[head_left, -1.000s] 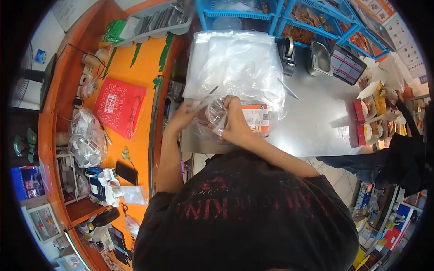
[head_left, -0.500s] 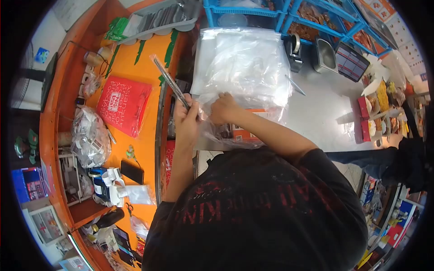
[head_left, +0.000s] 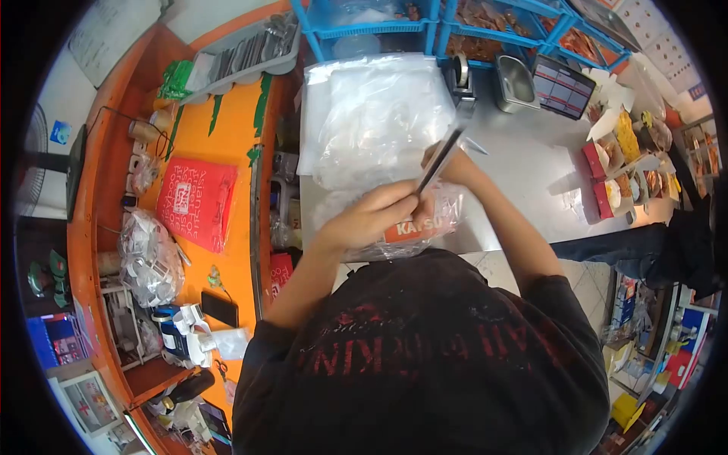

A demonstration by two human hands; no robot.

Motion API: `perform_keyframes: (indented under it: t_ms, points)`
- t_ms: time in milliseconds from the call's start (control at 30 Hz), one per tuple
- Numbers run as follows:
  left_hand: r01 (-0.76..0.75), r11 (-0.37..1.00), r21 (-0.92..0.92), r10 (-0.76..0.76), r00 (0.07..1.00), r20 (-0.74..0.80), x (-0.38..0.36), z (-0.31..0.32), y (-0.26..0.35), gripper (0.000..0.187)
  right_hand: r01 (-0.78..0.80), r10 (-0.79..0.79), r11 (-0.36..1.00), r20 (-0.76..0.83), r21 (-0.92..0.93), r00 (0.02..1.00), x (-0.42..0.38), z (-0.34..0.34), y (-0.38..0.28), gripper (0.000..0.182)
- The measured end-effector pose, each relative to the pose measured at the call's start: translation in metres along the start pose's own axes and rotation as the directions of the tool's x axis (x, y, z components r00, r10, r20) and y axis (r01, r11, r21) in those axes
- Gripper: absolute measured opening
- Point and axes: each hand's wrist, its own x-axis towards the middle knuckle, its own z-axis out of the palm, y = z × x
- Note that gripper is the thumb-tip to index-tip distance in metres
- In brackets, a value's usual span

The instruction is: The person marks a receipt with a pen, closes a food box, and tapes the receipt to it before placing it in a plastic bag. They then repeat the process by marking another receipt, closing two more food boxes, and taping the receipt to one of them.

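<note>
My left hand is closed on a long, thin packet, dark with a shiny clear wrap, that slants up to the right. Just below that hand, a clear plastic bag stands at the counter's near edge, with an orange-labelled box reading "KATSU" inside. My right hand is beyond the packet, above the counter and right of the bag stack. Its fingers look curled, but the packet partly covers them, and what they hold is hidden. Near it stands a tape dispenser.
A stack of clear plastic bags lies on the steel counter. Behind are blue crates, a metal container and a tablet. Filled food boxes stand right. A red packet lies on the orange counter left.
My left hand has moved right with the thin packet, over the bagged box. My right hand has left the bag's top and moved right, towards the tape dispenser. The view has shifted slightly.
</note>
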Motion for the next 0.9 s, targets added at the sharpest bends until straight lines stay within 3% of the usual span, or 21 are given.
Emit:
perform_keyframes:
  t_ms: [33, 67, 167, 233, 267, 333, 400, 433, 467, 500, 533, 600, 633, 667, 700, 733, 767, 800, 833, 867, 900]
  points:
    - [-0.081, 0.985, 0.154, 0.086, 0.996, -0.028, 0.022, -0.003, -0.035, 0.016, -0.069, 0.027, 0.896, 0.102, 0.438, 0.994, 0.011, -0.013, 0.015, 0.017]
    - [-0.043, 0.937, 0.348, 0.063, 0.997, -0.046, 0.034, -0.015, -0.055, 0.014, -0.164, 0.004, 0.604, 0.203, 0.780, 0.979, 0.015, -0.025, 0.023, 0.015]
    - [-0.024, 0.598, 0.801, 0.180, 0.978, -0.105, 0.040, -0.047, -0.099, 0.015, -0.215, -0.002, 0.534, 0.256, 0.818, 0.967, 0.019, -0.063, 0.017, 0.013]
    - [0.232, 0.268, 0.935, -0.161, 0.968, -0.194, 0.037, -0.070, -0.121, 0.020, -0.020, -0.043, 0.480, 0.047, 0.877, 0.998, 0.018, -0.063, 0.016, 0.008]
    - [0.273, 0.175, 0.946, -0.233, 0.945, -0.230, 0.039, -0.072, -0.119, 0.021, 0.054, -0.064, 0.426, -0.030, 0.903, 0.997, 0.017, -0.067, 0.011, 0.004]
    - [0.270, 0.081, 0.959, -0.302, 0.924, -0.234, 0.054, -0.071, -0.116, 0.023, 0.177, -0.106, 0.552, -0.141, 0.815, 0.984, 0.017, -0.072, -0.007, 0.004]
    - [0.374, -0.065, 0.925, -0.569, 0.748, -0.343, 0.069, -0.069, -0.115, 0.024, 0.341, -0.066, 0.588, -0.377, 0.733, 0.924, 0.010, -0.099, -0.038, 0.007]
    - [0.358, -0.063, 0.932, -0.569, 0.754, -0.328, 0.067, -0.090, -0.147, 0.024, 0.328, -0.075, 0.588, -0.353, 0.739, 0.932, 0.004, -0.116, -0.048, 0.010]
    - [0.250, 0.007, 0.968, -0.384, 0.895, -0.229, 0.061, -0.124, -0.205, 0.024, 0.324, -0.068, 0.595, -0.356, 0.736, 0.932, -0.002, -0.129, -0.045, 0.010]
    - [0.132, 0.051, 0.990, -0.171, 0.978, -0.122, 0.057, -0.140, -0.237, 0.024, 0.458, 0.005, 0.568, -0.560, 0.683, 0.829, -0.007, -0.140, -0.040, 0.011]
    - [0.131, 0.048, 0.990, -0.165, 0.979, -0.121, 0.061, -0.117, -0.215, 0.024, 0.582, 0.079, 0.550, -0.731, 0.599, 0.678, -0.010, -0.148, -0.030, 0.013]
    - [0.471, -0.142, 0.871, -0.026, 0.877, -0.479, 0.065, -0.071, -0.167, 0.028, 0.290, 0.422, 0.760, -0.781, 0.582, 0.461, -0.019, -0.142, 0.040, 0.010]
    - [0.477, -0.142, 0.867, -0.016, 0.875, -0.484, 0.062, -0.067, -0.156, 0.028, 0.197, 0.548, 0.774, -0.793, 0.602, 0.266, -0.020, -0.124, 0.090, 0.009]
    - [0.438, -0.080, 0.895, -0.037, 0.896, -0.442, 0.056, -0.064, -0.149, 0.028, 0.189, 0.710, 0.670, -0.694, 0.717, 0.116, -0.019, -0.086, 0.155, 0.011]
    - [0.398, -0.020, 0.917, -0.062, 0.915, -0.399, 0.048, -0.060, -0.142, 0.028, 0.010, 0.740, 0.670, -0.670, 0.742, 0.055, -0.024, -0.046, 0.213, 0.016]
    - [0.410, -0.022, 0.912, -0.060, 0.910, -0.410, 0.041, -0.055, -0.133, 0.028, -0.209, 0.788, 0.615, -0.606, 0.761, 0.111, -0.032, -0.020, 0.241, 0.022]
    - [0.383, 0.084, 0.920, -0.096, 0.922, -0.375, 0.038, -0.051, -0.122, 0.027, -0.418, 0.833, 0.542, -0.534, 0.730, 0.147, -0.032, -0.003, 0.262, 0.028]
    - [0.352, 0.190, 0.917, -0.128, 0.934, -0.333, 0.034, -0.046, -0.106, 0.025, -0.409, 0.832, 0.544, -0.534, 0.732, 0.151, -0.027, 0.019, 0.280, 0.028]
    - [0.386, 0.248, 0.889, 0.024, 0.915, -0.404, 0.031, -0.022, -0.076, 0.024, -0.449, 0.765, 0.640, -0.567, 0.623, 0.304, -0.021, 0.040, 0.294, 0.038]
    - [0.406, 0.310, 0.860, 0.172, 0.866, -0.470, 0.028, 0.002, -0.040, 0.022, -0.462, 0.682, 0.730, -0.575, 0.503, 0.452, -0.014, 0.050, 0.302, 0.048]
    - [0.552, 0.417, 0.722, 0.104, 0.760, -0.641, 0.025, 0.014, -0.008, 0.024, -0.457, 0.682, 0.731, -0.573, 0.507, 0.454, -0.007, 0.047, 0.302, 0.048]
